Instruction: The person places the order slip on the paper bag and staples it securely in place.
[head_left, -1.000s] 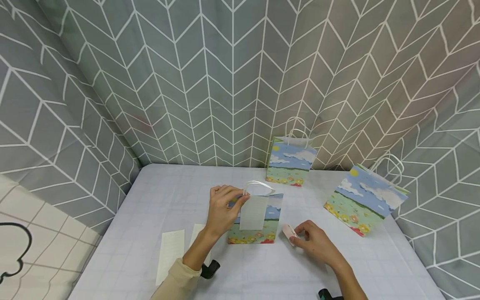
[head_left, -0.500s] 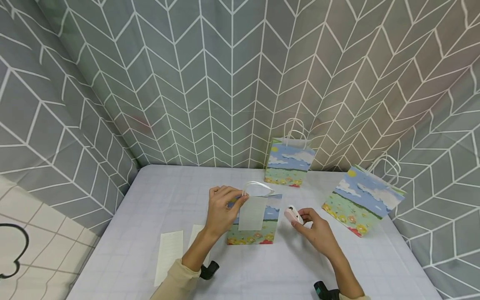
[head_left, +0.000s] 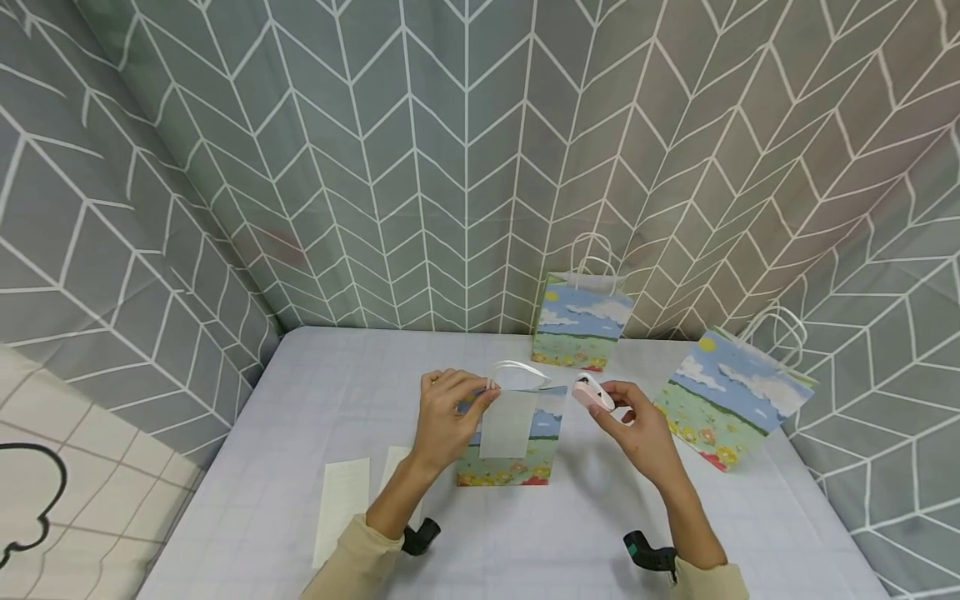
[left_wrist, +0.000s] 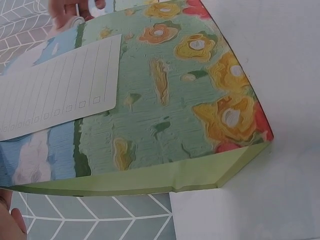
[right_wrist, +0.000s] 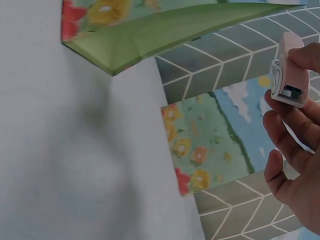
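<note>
In the head view my left hand (head_left: 444,421) pinches the top edge of a paper gift bag (head_left: 504,473) with a painted meadow and sky, together with a lined paper slip (head_left: 506,425). The slip lies over the bag's front, below its white handle (head_left: 517,363). Ruled lines and small checkboxes show on it in the left wrist view. Just right of the bag, my right hand (head_left: 643,433) holds a small pink and white mini stapler (right_wrist: 293,75) between thumb and fingers. The stapler is raised above the table and apart from the bag.
Two matching gift bags stand on the white table (head_left: 300,383): one at the back (head_left: 583,321), one tilted at the right (head_left: 731,400). Two more slips lie at the left, one slip (head_left: 341,508) in full view, the other slip (head_left: 393,462) partly under my left arm. Patterned curtains surround the table.
My right hand has lifted the stapler from beside the bag's lower right up to the level of its top edge, turning it. My left hand has stayed in place on the bag and slip.
</note>
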